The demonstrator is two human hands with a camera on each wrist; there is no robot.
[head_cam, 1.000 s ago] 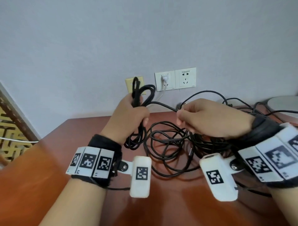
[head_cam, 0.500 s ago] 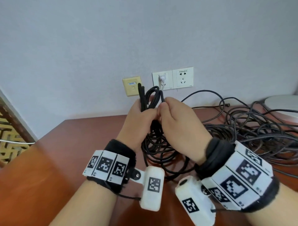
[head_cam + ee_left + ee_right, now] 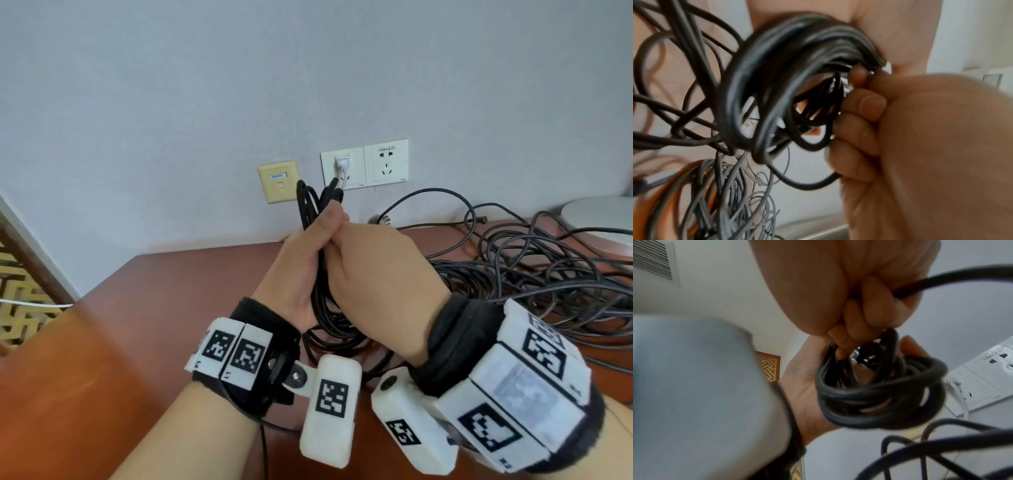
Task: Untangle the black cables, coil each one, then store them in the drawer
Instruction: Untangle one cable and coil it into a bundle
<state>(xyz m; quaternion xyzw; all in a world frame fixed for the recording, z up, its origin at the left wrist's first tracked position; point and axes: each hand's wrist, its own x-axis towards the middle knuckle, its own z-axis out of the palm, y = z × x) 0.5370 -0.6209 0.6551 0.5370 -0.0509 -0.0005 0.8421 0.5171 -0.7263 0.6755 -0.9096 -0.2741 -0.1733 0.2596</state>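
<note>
The fingers (image 3: 863, 104) of the left hand (image 3: 294, 274) are curled round a coil (image 3: 320, 219) of black cable, which is held upright above the table (image 3: 154, 308). The right hand (image 3: 373, 284) is pressed against the left, and its fingers (image 3: 840, 339) are closed on strands at the top of the same coil. From the right wrist, one strand (image 3: 941, 282) is seen running out of that fist towards the upper right. The loops are gripped at mid-height, so that their tops stand above the knuckles and their lower ends hang below the wrists, over the table.

Much is hidden. The fingertips of both hands are covered by the hands themselves in the head view. How the held strand joins the coil cannot be told. Both wrist views are blurred, and a dark plug-like end inside the loops is hard to make out. The lower loops are partly masked by the white wrist cameras.

A tangle (image 3: 534, 284) of further black cables is spread on the reddish-brown table to the right, well apart from the hands, and is cut off by the frame edge. A pale round object (image 3: 603, 219) lies behind it, only partly shown. On the grey wall behind are fixed a yellow plate (image 3: 278, 181) and two white sockets (image 3: 364, 167), one with a white plug in it. A gold lattice panel (image 3: 20, 291) is seen at the left edge.
</note>
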